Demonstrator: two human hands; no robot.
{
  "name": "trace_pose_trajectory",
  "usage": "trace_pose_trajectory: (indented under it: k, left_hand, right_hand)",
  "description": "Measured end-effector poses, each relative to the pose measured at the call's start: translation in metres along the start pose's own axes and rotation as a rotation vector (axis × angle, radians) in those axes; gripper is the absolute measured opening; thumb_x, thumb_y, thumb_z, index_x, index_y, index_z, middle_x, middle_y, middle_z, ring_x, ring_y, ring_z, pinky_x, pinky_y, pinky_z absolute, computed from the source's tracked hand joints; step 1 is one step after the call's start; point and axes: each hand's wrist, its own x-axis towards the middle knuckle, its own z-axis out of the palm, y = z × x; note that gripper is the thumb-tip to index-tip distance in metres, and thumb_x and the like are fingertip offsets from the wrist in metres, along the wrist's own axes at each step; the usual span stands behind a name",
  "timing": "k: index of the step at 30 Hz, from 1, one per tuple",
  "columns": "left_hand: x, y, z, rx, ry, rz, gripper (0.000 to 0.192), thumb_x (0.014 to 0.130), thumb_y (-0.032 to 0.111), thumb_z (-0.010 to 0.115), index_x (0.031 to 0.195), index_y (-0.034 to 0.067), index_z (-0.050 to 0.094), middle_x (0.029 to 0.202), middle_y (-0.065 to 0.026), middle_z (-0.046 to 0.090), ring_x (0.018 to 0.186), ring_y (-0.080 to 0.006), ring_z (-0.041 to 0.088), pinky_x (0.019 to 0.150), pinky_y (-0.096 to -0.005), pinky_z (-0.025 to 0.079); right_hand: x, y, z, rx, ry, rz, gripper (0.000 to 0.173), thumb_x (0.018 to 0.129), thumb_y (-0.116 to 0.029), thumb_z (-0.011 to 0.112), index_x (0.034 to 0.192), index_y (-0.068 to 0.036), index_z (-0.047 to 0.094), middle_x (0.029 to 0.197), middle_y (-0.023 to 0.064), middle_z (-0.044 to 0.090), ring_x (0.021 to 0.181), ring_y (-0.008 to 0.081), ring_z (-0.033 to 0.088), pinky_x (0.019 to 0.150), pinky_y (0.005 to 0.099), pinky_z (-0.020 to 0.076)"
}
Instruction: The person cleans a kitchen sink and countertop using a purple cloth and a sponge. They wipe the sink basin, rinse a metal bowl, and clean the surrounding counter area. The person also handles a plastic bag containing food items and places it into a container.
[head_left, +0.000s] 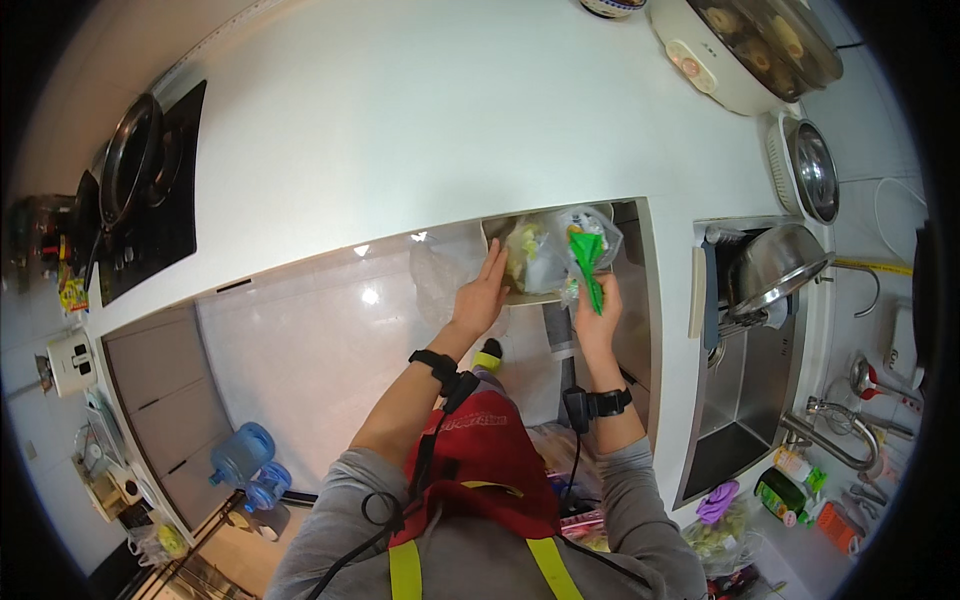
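Note:
Below the counter edge stands a bin (536, 298) lined with a clear plastic bag, pale green vegetable scraps (529, 244) inside it. My left hand (480, 298) lies at the bin's left side with its fingers stretched out flat. It grips nothing that I can see; whether its fingertips press the liner is unclear. My right hand (601, 311) is closed on a bright green plastic wrapper (587, 259) over the bin's right part. Clear crumpled plastic (609, 238) surrounds the wrapper's upper end. Another sheet of thin clear plastic (433, 279) hangs left of the bin.
The white countertop (420, 112) borders the bin at the front. To the right, a sink (750, 390) holds a tilted steel basin (780, 262). A black cooktop (161, 202) with a pan (131, 161) is far left. Blue water jugs (244, 454) stand on the floor.

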Motion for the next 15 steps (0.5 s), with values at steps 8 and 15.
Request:
trace_pose_trajectory:
  k: [8,15]
  left_hand:
    - [-0.025,-0.004,-0.029,-0.206,0.183,0.019,0.083,0.076,0.023,0.076,0.140,0.004,0.028,0.135,-0.0222,0.036,0.106,-0.0423,0.054,0.084,-0.0445,0.050]
    - [-0.085,-0.038,-0.061,-0.035,-0.161,-0.134,0.053,0.078,0.019,0.072,0.123,0.002,0.049,0.113,-0.0183,0.050,0.099,-0.0359,0.057,0.085,-0.0398,0.049]
  right_hand:
    - [0.007,-0.059,-0.064,-0.042,0.087,-0.041,0.026,0.084,0.002,0.063,0.108,0.004,0.054,0.101,0.0117,0.059,0.094,0.0219,0.056,0.087,0.0312,0.0434]
    - [0.027,-0.112,-0.112,-0.197,0.235,-0.147,0.034,0.086,0.001,0.063,0.120,0.004,0.059,0.118,0.0095,0.061,0.105,0.0172,0.057,0.093,0.0318,0.0442]
